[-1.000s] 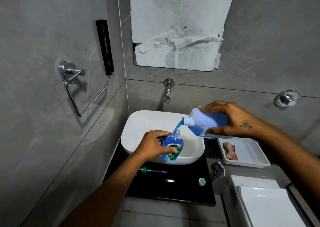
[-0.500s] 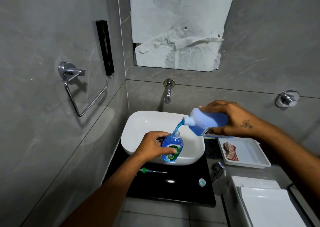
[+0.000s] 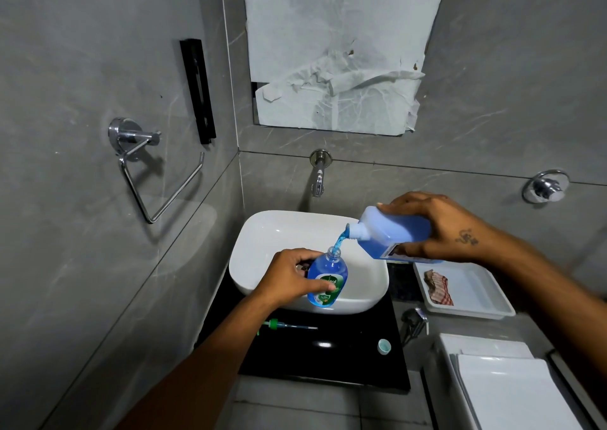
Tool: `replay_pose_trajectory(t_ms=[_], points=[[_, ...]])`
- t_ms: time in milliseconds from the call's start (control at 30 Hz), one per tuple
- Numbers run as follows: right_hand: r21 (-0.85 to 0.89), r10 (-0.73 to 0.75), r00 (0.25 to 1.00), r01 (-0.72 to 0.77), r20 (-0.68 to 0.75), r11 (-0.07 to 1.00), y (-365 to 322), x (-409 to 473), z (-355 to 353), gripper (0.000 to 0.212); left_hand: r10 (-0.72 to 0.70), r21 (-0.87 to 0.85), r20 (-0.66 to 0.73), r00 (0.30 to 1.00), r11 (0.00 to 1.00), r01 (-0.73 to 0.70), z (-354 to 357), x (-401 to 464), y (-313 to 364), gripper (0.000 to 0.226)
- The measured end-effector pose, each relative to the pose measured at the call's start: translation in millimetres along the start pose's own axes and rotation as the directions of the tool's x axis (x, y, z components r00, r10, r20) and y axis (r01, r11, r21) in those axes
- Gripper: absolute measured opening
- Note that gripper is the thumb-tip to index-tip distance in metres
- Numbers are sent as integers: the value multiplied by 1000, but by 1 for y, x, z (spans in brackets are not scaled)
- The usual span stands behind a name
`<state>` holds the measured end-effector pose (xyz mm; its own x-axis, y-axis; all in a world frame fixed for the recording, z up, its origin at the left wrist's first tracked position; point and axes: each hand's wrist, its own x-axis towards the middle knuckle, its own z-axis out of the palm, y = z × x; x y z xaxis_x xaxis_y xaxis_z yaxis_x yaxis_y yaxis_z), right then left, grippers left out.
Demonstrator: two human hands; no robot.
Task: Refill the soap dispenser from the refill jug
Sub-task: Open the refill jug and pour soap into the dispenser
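The soap dispenser bottle (image 3: 328, 273), clear with blue liquid and a green label, stands tilted over the white basin (image 3: 262, 232), its neck uncapped. My left hand (image 3: 289, 277) grips its side. My right hand (image 3: 440, 224) holds the blue refill jug (image 3: 391, 232) tipped on its side, mouth to the left. A thin blue stream (image 3: 340, 242) runs from the jug's mouth into the bottle's neck. The dispenser's pump (image 3: 285, 325) with its green collar lies on the black counter (image 3: 328, 357) in front of the basin.
A small pale cap (image 3: 383, 346) lies on the counter's right side. A wall tap (image 3: 318, 176) hangs above the basin. A white tray (image 3: 476, 285) with a striped cloth sits right of the basin, a white toilet lid (image 3: 505, 393) lower right, a towel ring (image 3: 147, 173) on the left wall.
Both hands hold their positions; the blue stream keeps running from the jug into the bottle. No clear shift in level or pose.
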<state>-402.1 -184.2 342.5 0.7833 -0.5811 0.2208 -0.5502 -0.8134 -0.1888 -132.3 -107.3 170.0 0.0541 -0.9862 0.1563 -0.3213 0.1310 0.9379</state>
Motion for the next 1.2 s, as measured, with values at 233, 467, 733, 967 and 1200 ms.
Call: replay_pose_trajectory(t_ms=[233,467,733,967,1200], points=[[2,-4,1000,4,2,1000,1,1,4,75,-11,-9,3,1000,1000,11,1,2,0,48],[0,5,1000,-5,8,1000,-1,1,11,74,-11,-18,-3,1000,1000,11,1,2,1,47],[5,8,1000,-8,18,1000,3,2,24,74,-15,0,-5,1000,1000,15,2,4,-1,48],[55,23,1000,-23,14,998,13,0,39,74,-13,-1,-14,1000,1000,13,2,4,2,47],[263,134,991,-130,4,956,22,-8,73,83,-28,-8,-29,999,1000,28,2,3,-2,49]])
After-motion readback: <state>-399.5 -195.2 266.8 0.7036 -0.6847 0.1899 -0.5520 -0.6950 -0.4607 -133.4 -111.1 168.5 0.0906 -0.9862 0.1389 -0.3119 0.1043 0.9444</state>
